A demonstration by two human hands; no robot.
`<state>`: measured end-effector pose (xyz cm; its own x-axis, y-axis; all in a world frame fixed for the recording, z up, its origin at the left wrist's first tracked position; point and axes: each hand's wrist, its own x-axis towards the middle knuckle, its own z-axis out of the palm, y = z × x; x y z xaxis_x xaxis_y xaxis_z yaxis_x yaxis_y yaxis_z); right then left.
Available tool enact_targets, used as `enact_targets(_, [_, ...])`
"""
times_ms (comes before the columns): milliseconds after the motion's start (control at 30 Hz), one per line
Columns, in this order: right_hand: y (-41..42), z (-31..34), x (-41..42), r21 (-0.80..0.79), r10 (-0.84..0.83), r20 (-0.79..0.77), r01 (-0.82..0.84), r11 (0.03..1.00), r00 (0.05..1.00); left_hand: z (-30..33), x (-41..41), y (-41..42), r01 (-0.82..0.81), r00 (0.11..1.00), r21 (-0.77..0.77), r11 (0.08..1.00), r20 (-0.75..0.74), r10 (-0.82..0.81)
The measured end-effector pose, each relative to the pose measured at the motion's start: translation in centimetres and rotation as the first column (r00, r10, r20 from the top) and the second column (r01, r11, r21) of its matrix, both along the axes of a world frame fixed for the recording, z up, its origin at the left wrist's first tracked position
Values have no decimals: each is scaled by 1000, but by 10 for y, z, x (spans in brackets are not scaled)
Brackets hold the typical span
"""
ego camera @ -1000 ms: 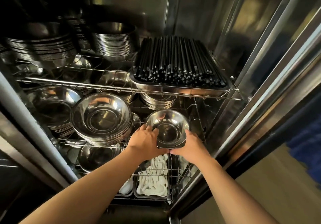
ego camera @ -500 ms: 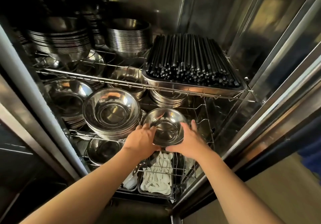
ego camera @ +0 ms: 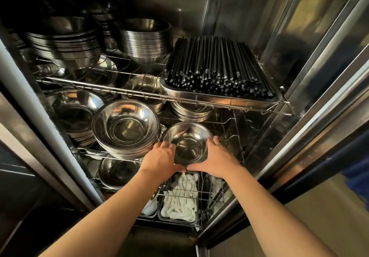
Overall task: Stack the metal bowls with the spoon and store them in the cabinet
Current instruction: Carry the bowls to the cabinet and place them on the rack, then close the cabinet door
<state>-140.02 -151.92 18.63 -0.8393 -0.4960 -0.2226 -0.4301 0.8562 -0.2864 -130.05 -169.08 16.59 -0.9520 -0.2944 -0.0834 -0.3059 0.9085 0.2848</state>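
Observation:
A small stack of metal bowls [ego camera: 187,143] is held between my left hand [ego camera: 161,158] and my right hand [ego camera: 217,160], over the front right of the middle wire shelf [ego camera: 229,135] inside the steel cabinet [ego camera: 249,17]. Both hands cup the stack from its near sides, fingers on the rim. No spoon is visible inside the top bowl. To the left stands a taller stack of larger bowls [ego camera: 125,129] on the same shelf.
The top shelf holds a tray of black chopsticks [ego camera: 215,71] and stacks of plates [ego camera: 63,45] and bowls [ego camera: 144,41]. Below, trays of white spoons [ego camera: 180,203] and another bowl [ego camera: 117,171] sit. The cabinet door frame [ego camera: 311,101] is on the right.
Both hands have carried the small bowl stack deeper into the cabinet, onto the middle shelf level. The view has shifted, so the shelves appear further right.

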Motion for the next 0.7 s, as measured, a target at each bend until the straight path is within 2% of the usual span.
enact_targets(200, [2, -5, 3, 28, 17, 20, -17, 999, 1000, -11, 12, 3, 34, 997, -118, 992, -62, -42])
enact_targets(300, [4, -12, 6, 46, 33, 7, -33, 998, 999, -19, 24, 1, 30, 995, -107, 994, -88, -39])
enact_targets(367, [4, -16, 9, 50, 37, -8, -37, 998, 999, -25, 37, 0, 24, 999, -102, 995, -42, -28])
enact_targets(467, [5, -17, 19, 53, 69, -77, -66, 996, 995, -32, 61, -2, 21, 999, -148, 989, 41, -16])
enact_targets(567, [11, -11, 35, 37, 119, -198, -114, 993, 973, -29, 83, -3, 16, 999, -185, 983, 41, -9])
enact_targets(700, [28, -2, 71, 30, 147, -336, -145, 989, 930, -21, 114, -3, 103, 993, -182, 978, 82, -89])
